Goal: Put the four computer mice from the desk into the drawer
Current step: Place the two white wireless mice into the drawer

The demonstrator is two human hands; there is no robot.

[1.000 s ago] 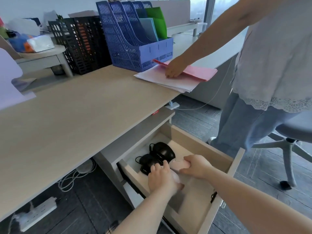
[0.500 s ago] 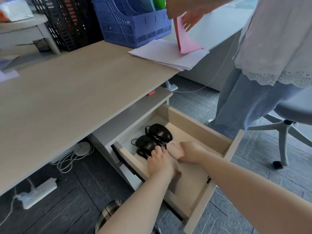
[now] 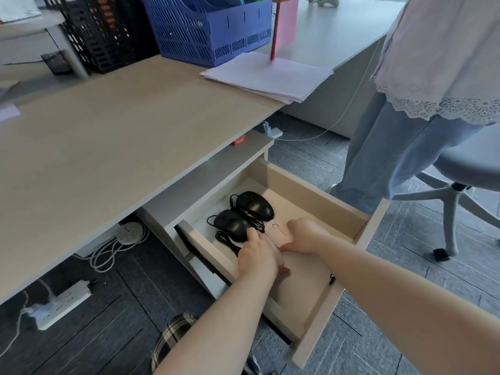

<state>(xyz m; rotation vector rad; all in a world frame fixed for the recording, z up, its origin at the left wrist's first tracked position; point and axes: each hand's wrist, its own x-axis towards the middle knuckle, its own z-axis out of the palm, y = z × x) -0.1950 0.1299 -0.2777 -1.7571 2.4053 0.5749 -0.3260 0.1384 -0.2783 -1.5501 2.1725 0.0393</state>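
Head view: your left hand (image 3: 257, 257) and right hand (image 3: 304, 235) lie curled over a pale mouse (image 3: 278, 234) inside the open drawer (image 3: 311, 196). How firmly they grip, you cannot tell. Two black mice (image 3: 243, 215) lie just beside.

Two black wired mice (image 3: 244, 213) lie side by side in the open drawer (image 3: 311, 196).

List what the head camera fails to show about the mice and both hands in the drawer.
- Head view: beyond the two black mice, any others are unconfirmed; the left hand and right hand cover that part of the drawer.
- Each hand's grip: fingers curl away from the camera.
- Pale object between the hands: mostly covered, unidentifiable.
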